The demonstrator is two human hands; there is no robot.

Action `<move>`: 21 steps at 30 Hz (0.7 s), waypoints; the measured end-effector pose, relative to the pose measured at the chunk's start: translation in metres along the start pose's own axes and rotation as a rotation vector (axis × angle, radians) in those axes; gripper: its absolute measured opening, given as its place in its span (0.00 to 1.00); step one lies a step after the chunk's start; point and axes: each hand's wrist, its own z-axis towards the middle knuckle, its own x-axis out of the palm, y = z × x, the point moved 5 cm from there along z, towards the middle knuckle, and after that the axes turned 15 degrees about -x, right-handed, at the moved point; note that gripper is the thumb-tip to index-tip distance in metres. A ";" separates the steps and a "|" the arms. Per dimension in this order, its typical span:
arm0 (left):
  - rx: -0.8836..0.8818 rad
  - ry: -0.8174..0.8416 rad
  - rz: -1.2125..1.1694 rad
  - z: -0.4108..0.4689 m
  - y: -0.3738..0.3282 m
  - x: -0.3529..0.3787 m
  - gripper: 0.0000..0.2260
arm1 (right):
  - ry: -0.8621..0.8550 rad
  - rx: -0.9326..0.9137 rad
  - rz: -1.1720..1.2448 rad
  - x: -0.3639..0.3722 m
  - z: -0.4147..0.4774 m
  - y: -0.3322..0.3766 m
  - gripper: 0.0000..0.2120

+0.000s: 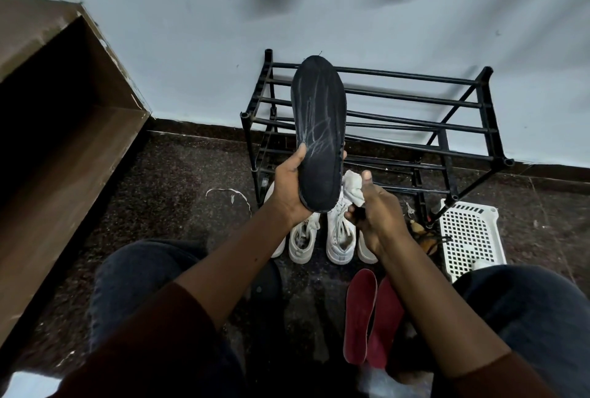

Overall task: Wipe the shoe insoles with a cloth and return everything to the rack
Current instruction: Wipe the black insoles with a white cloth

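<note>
From the head camera, the left hand (292, 187) grips the heel end of a black insole (319, 129), thumb curled over its near edge and fingers wrapped behind. The insole stands upright above that hand, toe up and its face turned to the person, probably so the whole streaked surface lies open to a wipe. The right hand (380, 215) pinches a bunched white cloth (352, 188) between its raised thumb and curled fingers. The cloth sits just beside the insole's heel, and whether it touches cannot be told. That reads as a wipe about to begin on this insole.

Beyond both hands the black rack (415, 103) stands against the wall with its rails bare. Below the hands a pair of white shoes (340, 238) waits on the floor (178, 180), likely taken down for cleaning. Nearer the person than the right hand, two red insoles (360, 317) lie side by side, and a white basket (469, 238) sits out beyond that hand's outer side
</note>
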 end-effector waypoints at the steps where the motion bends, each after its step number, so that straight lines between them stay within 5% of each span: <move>1: -0.006 -0.014 0.002 -0.001 0.000 0.001 0.21 | -0.019 -0.010 0.031 0.001 0.002 0.001 0.14; 8: 0.128 -0.110 0.129 -0.001 -0.004 0.001 0.19 | -0.002 -0.122 0.155 0.022 0.000 0.011 0.09; 16: 0.250 -0.163 0.305 -0.003 -0.009 0.006 0.18 | -0.194 -0.272 0.071 0.004 0.003 0.008 0.05; 21: 0.287 -0.188 0.352 -0.004 -0.008 0.009 0.18 | -0.161 -0.344 -0.083 0.006 0.006 0.014 0.05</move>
